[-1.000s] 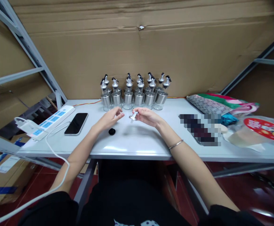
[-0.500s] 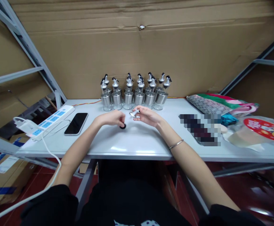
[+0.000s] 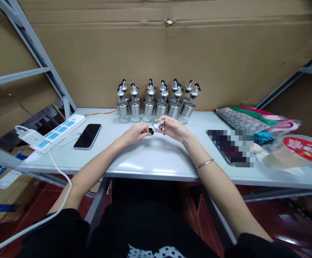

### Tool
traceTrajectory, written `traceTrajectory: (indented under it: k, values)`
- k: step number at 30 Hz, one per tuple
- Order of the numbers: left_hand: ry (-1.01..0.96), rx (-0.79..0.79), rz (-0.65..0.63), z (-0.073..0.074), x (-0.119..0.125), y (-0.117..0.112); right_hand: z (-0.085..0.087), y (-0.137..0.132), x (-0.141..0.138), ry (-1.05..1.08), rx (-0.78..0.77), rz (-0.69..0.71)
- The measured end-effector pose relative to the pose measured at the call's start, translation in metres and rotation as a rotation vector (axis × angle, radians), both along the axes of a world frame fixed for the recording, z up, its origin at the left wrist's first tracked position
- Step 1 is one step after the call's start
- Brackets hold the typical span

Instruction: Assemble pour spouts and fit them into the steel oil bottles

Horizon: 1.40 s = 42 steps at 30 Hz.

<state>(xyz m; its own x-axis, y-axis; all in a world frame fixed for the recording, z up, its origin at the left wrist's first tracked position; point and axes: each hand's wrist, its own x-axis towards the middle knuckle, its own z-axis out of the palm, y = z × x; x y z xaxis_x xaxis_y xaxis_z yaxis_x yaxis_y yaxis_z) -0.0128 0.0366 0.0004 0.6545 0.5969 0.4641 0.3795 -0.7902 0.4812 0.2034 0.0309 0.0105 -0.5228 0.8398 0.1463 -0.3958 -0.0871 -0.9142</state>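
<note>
Between the fingertips of my left hand (image 3: 136, 134) is a small black round stopper (image 3: 151, 131). My right hand (image 3: 174, 129) pinches a silver pour spout (image 3: 158, 125), its wide round base turned toward the left hand. The stopper and the spout's base are close together above the table; whether they touch I cannot tell. Just behind the hands stand several glass bottles (image 3: 149, 107) with steel sleeves, in two rows, topped with silver and black pour spouts.
A phone (image 3: 87, 136) and a white power strip (image 3: 62, 130) with a cable lie on the left of the white table (image 3: 145, 161). To the right are a blurred-out flat object (image 3: 228, 147), a patterned bag (image 3: 239, 120) and a red-lidded tub (image 3: 303, 148). Cardboard (image 3: 134, 53) backs the table.
My left hand has lifted the black stopper off the table and brought it right, up to the spout. My right hand still holds the spout, now turned slightly. The view has shifted a little.
</note>
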Motion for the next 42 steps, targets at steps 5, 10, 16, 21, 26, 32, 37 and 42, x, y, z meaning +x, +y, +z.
traceTrajectory:
  k: [5,10,16,21,26,32,37,42]
  values:
    - [-0.032,0.086,-0.038,0.0014,0.0057,-0.0071,0.0001,-0.0005,0.0,-0.006,0.008,0.017]
    - [-0.071,0.129,-0.044,-0.0021,0.0071,-0.0081,0.0,-0.0001,0.0005,0.007,0.029,0.019]
    - [-0.075,0.176,-0.087,-0.0044,0.0067,-0.0065,0.0017,0.0009,0.0043,0.041,0.045,-0.004]
    - [-0.061,0.192,-0.104,-0.0042,0.0046,-0.0062,0.0016,0.0022,0.0063,0.066,0.05,-0.01]
    - [-0.06,0.214,-0.109,-0.0052,0.0046,-0.0059,0.0011,0.0029,0.0067,0.08,0.054,-0.014]
    - [-0.113,0.292,-0.052,-0.0066,0.0038,-0.0039,0.0007,0.0041,0.0052,0.096,0.056,-0.051]
    - [-0.152,0.337,-0.016,-0.0068,0.0028,-0.0023,0.0003,0.0051,0.0045,0.107,0.042,-0.08]
    - [-0.163,0.362,-0.023,-0.0079,0.0045,-0.0045,0.0011,0.004,0.0041,0.111,0.032,-0.066]
